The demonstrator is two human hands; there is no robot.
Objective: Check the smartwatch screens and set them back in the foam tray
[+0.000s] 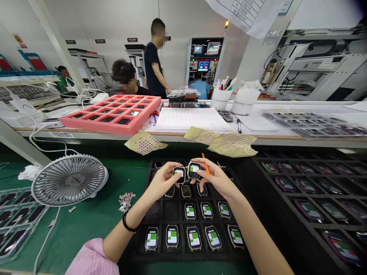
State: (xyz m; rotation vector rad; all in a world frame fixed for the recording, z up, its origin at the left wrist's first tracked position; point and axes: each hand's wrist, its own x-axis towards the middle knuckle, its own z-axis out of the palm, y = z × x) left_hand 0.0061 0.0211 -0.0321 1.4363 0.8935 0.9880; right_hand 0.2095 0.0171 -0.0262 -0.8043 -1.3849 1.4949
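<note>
My left hand (163,180) pinches one smartwatch (179,174) and my right hand (214,178) grips another smartwatch (194,170) and an orange stick (205,163) (too thin to call a pen), both held just above the black foam tray (171,211) of watches.

Observed: our left forearm (126,229) enters from the lower left of the frame and our right forearm (258,236) from the lower right, meeting at centre. Our left hand (162,179) and right hand (216,179) sit just apart, both pinching, with fingers curled inward.
</note>
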